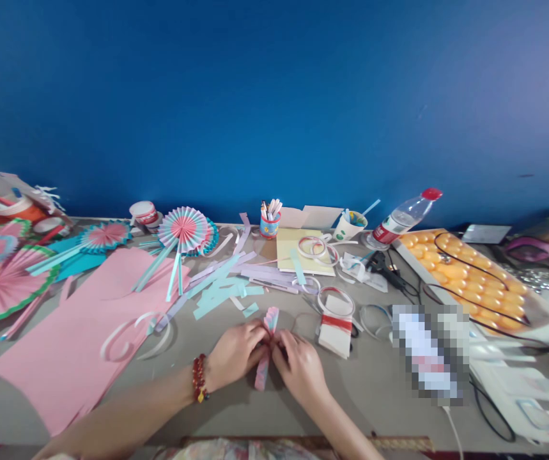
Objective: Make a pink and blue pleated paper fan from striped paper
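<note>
My left hand [240,354], with a beaded bracelet [199,378] at the wrist, pinches the middle of a pleated paper strip [261,372] in pink and light blue. My right hand [300,367] closes on the same spot from the other side. The strip stands lengthwise away from me, its two ends showing above and below my fingers. Whatever is between the fingertips at its middle is hidden. Just right of my hands lies a white card wound with red thread [336,324]. Beyond the hands are light blue paper scraps [224,287].
Pink paper sheets [63,351] and finished pleated fans [183,230] cover the left. Along the wall stand a pen cup [270,223], a paper cup [349,225] and a tilted plastic bottle [403,220]. An orange bubbled tray [466,275] and black cables [392,271] lie at right.
</note>
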`<control>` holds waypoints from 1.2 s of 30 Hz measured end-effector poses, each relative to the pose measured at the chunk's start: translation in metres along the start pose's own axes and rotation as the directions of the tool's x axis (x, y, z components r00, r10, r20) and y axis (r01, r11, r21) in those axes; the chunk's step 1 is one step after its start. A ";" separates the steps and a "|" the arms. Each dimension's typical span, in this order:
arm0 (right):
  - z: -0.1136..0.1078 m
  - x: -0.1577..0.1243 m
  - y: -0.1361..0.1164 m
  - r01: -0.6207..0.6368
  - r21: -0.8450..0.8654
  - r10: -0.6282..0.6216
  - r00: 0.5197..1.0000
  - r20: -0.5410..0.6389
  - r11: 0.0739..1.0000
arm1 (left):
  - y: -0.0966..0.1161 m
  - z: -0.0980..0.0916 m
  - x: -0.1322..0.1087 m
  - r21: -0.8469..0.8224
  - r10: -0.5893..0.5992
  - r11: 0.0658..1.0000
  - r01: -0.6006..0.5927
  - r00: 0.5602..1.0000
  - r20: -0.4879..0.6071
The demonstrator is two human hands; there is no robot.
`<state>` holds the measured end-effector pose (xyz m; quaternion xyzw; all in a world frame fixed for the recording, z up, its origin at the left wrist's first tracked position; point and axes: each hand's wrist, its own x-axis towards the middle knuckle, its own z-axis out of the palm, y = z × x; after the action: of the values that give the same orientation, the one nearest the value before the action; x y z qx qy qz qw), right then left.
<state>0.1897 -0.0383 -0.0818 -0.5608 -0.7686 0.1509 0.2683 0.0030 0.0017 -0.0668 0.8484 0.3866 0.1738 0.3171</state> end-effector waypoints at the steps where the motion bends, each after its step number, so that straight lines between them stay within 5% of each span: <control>1: 0.000 0.000 0.000 -0.001 -0.004 0.001 1.000 -0.003 1.000 | 0.000 0.000 -0.001 -0.001 -0.003 1.000 0.003 1.000 -0.009; 24: 0.000 -0.004 0.008 0.022 0.021 -0.020 0.998 -0.059 1.000 | 0.002 0.004 0.000 0.046 -0.023 0.999 0.024 0.999 -0.029; 36: -0.023 0.002 0.010 0.024 0.035 -0.027 0.995 0.092 0.999 | 0.005 0.002 0.000 0.075 0.021 0.997 -0.020 1.000 -0.013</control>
<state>0.2105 -0.0350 -0.0682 -0.5388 -0.7846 0.1864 0.2438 0.0069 -0.0017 -0.0651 0.8625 0.3862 0.1684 0.2803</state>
